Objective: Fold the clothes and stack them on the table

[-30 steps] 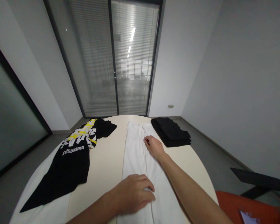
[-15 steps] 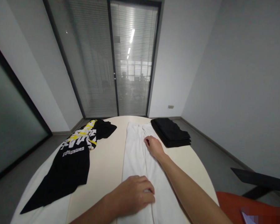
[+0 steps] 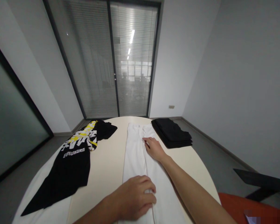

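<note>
White trousers [image 3: 132, 155] lie lengthwise on the table, waist end away from me, with a long gap or fold line running down between the two legs. My left hand [image 3: 137, 196] rests on the near part, its fingers curled at the inner edge of the left leg and closed on the cloth. Farther up, my right hand [image 3: 154, 147] pinches the cloth by the same line, below the waist. Exactly how much fabric lies between the fingertips is hidden.
A black T-shirt [image 3: 72, 171] with yellow and white print lies at left, over white cloth [image 3: 49, 211]. Folded black garments [image 3: 172, 133] are stacked at the far right of the round table [image 3: 107, 161]. An orange chair [image 3: 238, 205] stands at right.
My right hand has shifted very slightly left along the trousers. My left hand stays at nearly the same spot, and the clothes around have not moved.
</note>
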{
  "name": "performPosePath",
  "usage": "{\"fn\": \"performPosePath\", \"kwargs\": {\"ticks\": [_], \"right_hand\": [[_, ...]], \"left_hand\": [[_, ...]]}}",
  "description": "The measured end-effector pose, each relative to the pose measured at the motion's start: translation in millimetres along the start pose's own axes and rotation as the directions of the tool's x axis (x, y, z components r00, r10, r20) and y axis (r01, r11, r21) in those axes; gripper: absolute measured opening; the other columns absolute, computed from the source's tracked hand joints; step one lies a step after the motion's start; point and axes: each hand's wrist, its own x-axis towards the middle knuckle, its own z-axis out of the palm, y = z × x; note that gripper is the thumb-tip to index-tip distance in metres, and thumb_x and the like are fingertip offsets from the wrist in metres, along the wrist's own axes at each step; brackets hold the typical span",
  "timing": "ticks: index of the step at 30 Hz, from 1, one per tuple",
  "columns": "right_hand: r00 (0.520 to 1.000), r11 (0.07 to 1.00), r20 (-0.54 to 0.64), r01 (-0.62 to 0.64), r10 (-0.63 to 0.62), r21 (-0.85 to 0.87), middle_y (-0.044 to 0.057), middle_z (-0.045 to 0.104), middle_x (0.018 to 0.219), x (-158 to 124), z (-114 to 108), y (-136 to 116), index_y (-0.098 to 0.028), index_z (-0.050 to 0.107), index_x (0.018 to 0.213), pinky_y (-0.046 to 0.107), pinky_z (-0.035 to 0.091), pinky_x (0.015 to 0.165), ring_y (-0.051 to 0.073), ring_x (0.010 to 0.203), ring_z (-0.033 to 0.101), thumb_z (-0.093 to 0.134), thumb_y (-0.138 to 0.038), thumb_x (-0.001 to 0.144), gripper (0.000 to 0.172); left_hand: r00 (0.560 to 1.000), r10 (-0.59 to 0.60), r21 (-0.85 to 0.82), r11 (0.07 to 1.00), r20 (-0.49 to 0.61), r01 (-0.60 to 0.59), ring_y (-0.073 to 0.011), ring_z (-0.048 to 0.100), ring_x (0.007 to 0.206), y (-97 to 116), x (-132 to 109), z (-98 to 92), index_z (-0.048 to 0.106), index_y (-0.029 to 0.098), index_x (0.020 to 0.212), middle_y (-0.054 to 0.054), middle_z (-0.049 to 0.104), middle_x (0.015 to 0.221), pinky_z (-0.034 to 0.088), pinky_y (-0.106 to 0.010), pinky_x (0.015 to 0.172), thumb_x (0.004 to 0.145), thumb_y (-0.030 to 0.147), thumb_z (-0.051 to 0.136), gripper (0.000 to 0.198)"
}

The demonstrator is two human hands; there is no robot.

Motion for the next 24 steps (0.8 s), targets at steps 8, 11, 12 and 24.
{"fn": "performPosePath", "kwargs": {"ticks": [8,11,12,24], "right_hand": [[0.996,0.989,0.079,-0.036,0.048,-0.142,0.015,0.057,0.135,-6.0,-2.8,-3.6,-0.016,0.046,0.142,0.043,0.039,0.098,0.029,0.122,0.049,0.033,-0.025,0.101,0.044],[0.996,0.993,0.086,-0.026,0.036,-0.118,0.015,0.056,0.137,-8.2,-6.4,-2.6,-0.017,0.044,0.144,0.041,0.039,0.1,0.027,0.123,0.049,0.034,-0.027,0.101,0.045],[0.996,0.993,0.082,-0.023,0.033,-0.117,0.015,0.056,0.138,-9.9,-7.4,-3.2,-0.017,0.043,0.144,0.042,0.038,0.1,0.027,0.124,0.048,0.033,-0.029,0.101,0.046],[0.977,0.997,0.213,-0.003,0.019,-0.075,0.01,0.027,0.162,-16.0,-1.2,-5.4,-0.015,0.03,0.156,0.044,0.018,0.12,0.027,0.15,0.021,0.019,-0.052,0.102,0.066]], "left_hand": [[0.961,-0.248,-0.088,0.962,0.121,0.259,-0.0319,0.013,0.152,0.4,-5.4,-5.4,0.029,0.02,0.154,-0.012,0.019,0.165,0.023,-0.053,0.122,0.093,0.035,0.058,0.07],[0.942,-0.33,-0.059,0.941,0.058,0.334,-0.0283,0.008,0.153,-7.3,-6.0,-2.6,0.028,0.021,0.155,-0.008,0.018,0.165,0.018,-0.053,0.124,0.099,0.032,0.045,0.06],[0.927,-0.372,-0.043,0.927,0.036,0.374,-0.028,0.007,0.153,-11.0,-6.7,-0.6,0.027,0.021,0.155,-0.008,0.017,0.166,0.016,-0.054,0.124,0.1,0.032,0.041,0.058],[0.851,-0.521,0.035,0.853,0.059,0.52,-0.0316,0.001,0.153,-33.9,-10.8,8.8,0.021,0.021,0.158,-0.008,0.01,0.166,0.013,-0.056,0.123,0.1,0.049,0.04,0.067]]}}
